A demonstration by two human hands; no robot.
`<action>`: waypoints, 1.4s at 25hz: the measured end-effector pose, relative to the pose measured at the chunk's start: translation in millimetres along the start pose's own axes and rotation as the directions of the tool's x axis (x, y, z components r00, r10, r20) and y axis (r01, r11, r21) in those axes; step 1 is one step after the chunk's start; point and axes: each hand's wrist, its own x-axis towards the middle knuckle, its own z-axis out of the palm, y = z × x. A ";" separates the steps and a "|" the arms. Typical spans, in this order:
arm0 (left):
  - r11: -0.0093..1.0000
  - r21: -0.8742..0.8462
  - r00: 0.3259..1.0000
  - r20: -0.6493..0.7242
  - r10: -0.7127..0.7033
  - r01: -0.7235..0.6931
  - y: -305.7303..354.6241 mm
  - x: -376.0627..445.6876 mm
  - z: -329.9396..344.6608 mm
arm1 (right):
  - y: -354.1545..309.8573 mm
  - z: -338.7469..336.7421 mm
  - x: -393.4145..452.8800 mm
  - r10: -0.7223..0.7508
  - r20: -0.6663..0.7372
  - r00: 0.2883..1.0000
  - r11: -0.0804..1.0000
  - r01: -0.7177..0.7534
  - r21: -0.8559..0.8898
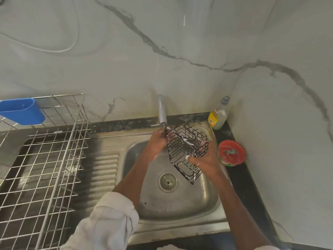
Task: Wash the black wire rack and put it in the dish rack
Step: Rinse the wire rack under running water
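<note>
Your main risk here is a slip: the black wire rack carries white suds along its wires, and you hold it tilted in the air over the sink, so a wet grip could let it drop into the basin or knock against the tap just above its upper corner. A second risk is moving on too soon; foam left on the wires would go with it into the dish rack, which stands well apart to your left on the tabletop (a long carry, dripping over the drainboard). Mind also the red-lidded tub and the soap bottle near your right elbow's sweep.

Your left hand curls round the rack's upper left corner, right under the spout. Your right hand grips the lower right side, thumb over the wires and fingers behind. Both forearms reach forward over the basin, the left sleeve rolled up.
</note>
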 end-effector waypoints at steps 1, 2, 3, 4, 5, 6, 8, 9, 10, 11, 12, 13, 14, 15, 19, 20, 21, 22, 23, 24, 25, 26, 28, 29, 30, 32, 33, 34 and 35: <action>1.000 0.005 1.000 0.013 -0.004 0.004 -2.3 0.1 -0.3 | 1.0 3.1 -1.6 0.004 -0.008 1.000 1.000 -0.004 0.018; 1.000 0.025 1.000 0.030 -0.007 0.006 -2.8 -2.0 -0.5 | 2.4 5.7 -3.0 0.001 -0.017 1.000 0.999 -0.001 0.035; 0.999 0.032 0.999 0.033 -0.007 0.006 -4.5 -2.9 -0.5 | 1.2 7.4 -4.9 -0.010 -0.031 0.999 0.999 0.012 0.037; 0.999 0.035 1.000 0.028 -0.002 0.001 -5.2 -4.9 -0.9 | 0.8 9.2 -6.3 -0.018 -0.039 0.999 0.999 0.019 0.027; 1.000 0.025 1.000 0.020 -0.004 0.003 -7.2 -5.7 -1.6 | -0.8 10.8 -8.7 -0.031 -0.044 0.999 0.999 0.032 0.025; 1.000 0.024 1.000 0.007 -0.008 0.008 -10.4 -4.5 -2.0 | -1.3 12.7 -10.1 -0.042 -0.058 0.997 0.999 0.042 0.013; 0.998 0.059 1.000 -0.011 -0.023 0.023 -17.5 -2.6 -2.5 | -3.6 14.6 -12.1 -0.059 -0.074 0.996 0.998 0.058 -0.008; 0.997 0.069 0.999 -0.012 -0.031 0.032 -19.9 -2.5 -2.0 | -2.4 14.5 -12.2 -0.063 -0.074 0.995 0.998 0.062 -0.014; 0.996 0.076 0.999 -0.025 -0.043 0.045 -22.2 -2.3 -1.8 | 0.3 14.9 -11.4 -0.061 -0.063 0.996 0.998 0.061 -0.013; 0.996 0.071 0.998 -0.038 -0.042 0.045 -23.0 -3.2 -1.9 | 2.6 15.1 -11.3 -0.058 -0.047 0.997 0.998 0.058 -0.013; 0.997 0.070 0.998 -0.055 -0.034 0.038 -22.2 -6.2 -2.2 | 5.9 15.9 -11.3 -0.059 -0.032 0.998 0.998 0.059 -0.017; 0.997 0.066 0.997 -0.070 -0.027 0.031 -22.2 -9.6 -2.8 | 10.0 16.3 -10.9 -0.061 -0.020 0.998 0.998 0.060 -0.025; 0.998 0.052 0.997 -0.073 -0.015 0.019 -22.0 -11.7 -3.7 | 13.8 17.2 -10.4 -0.063 -0.006 0.998 0.998 0.062 -0.028; 0.999 0.043 0.995 -0.095 -0.004 0.008 -22.9 -13.1 -4.4 | 16.9 18.6 -9.8 -0.070 0.008 0.998 0.997 0.070 -0.032; 1.000 -0.005 0.988 -0.152 0.016 -0.017 -24.4 -18.7 -3.6 | 12.2 21.0 -10.7 -0.062 0.000 0.998 0.998 0.061 -0.025; 1.000 -0.008 0.987 -0.160 0.011 -0.013 -24.5 -19.9 -2.0 | 10.0 20.6 -10.3 -0.056 -0.013 0.998 0.998 0.056 -0.026; 1.000 -0.003 0.987 -0.158 0.010 -0.011 -25.2 -19.5 0.2 | 7.5 19.2 -10.2 -0.052 -0.025 0.998 0.998 0.051 -0.042; 1.000 -0.005 0.989 -0.151 0.007 -0.008 -25.0 -20.0 3.4 | 5.2 17.2 -11.2 -0.049 -0.036 0.998 0.997 0.047 -0.066; 1.000 -0.003 0.989 -0.147 0.004 -0.005 -23.7 -20.6 6.6 | 2.7 14.4 -12.8 -0.044 -0.046 0.998 0.995 0.040 -0.089; 1.000 -0.017 0.989 -0.148 -0.002 0.000 -21.7 -21.1 9.5 | 0.6 12.0 -14.4 -0.042 -0.053 0.998 0.994 0.036 -0.107; 1.000 -0.025 0.988 -0.153 -0.009 0.006 -20.9 -20.9 11.8 | -0.9 9.6 -15.9 -0.041 -0.056 0.998 0.992 0.034 -0.124; 0.999 -0.039 0.987 -0.160 -0.017 0.011 -20.1 -21.5 14.2 | -1.9 7.1 -17.4 -0.046 -0.055 0.997 0.990 0.038 -0.138; 0.997 -0.074 0.984 -0.176 -0.011 -0.002 -15.5 -27.3 17.9 | -1.7 3.9 -18.3 -0.058 -0.046 0.997 0.985 0.050 -0.166; 0.996 -0.090 0.982 -0.188 -0.005 -0.012 -14.6 -29.6 18.9 | -2.6 2.7 -18.0 -0.055 -0.042 0.998 0.983 0.047 -0.176; 0.994 -0.111 0.980 -0.201 0.002 -0.024 -14.7 -31.3 18.8 | -3.8 2.6 -17.5 -0.048 -0.036 0.998 0.982 0.041 -0.184; 0.988 -0.148 0.972 -0.235 0.007 -0.042 -18.3 -33.6 16.9 | -6.5 5.0 -17.9 -0.049 -0.022 0.999 0.979 0.044 -0.199; 0.988 -0.149 0.965 -0.261 0.005 -0.045 -21.6 -33.4 15.1 | -8.0 7.0 -19.1 -0.052 -0.016 0.998 0.978 0.048 -0.203; 0.988 -0.146 0.958 -0.288 0.002 -0.046 -24.9 -32.8 12.7 | -8.5 9.8 -19.9 -0.054 -0.008 0.998 0.978 0.051 -0.203; 0.988 -0.146 0.950 -0.312 -0.002 -0.046 -27.8 -32.8 9.9 | -8.6 12.5 -20.3 -0.060 0.002 0.998 0.978 0.060 -0.198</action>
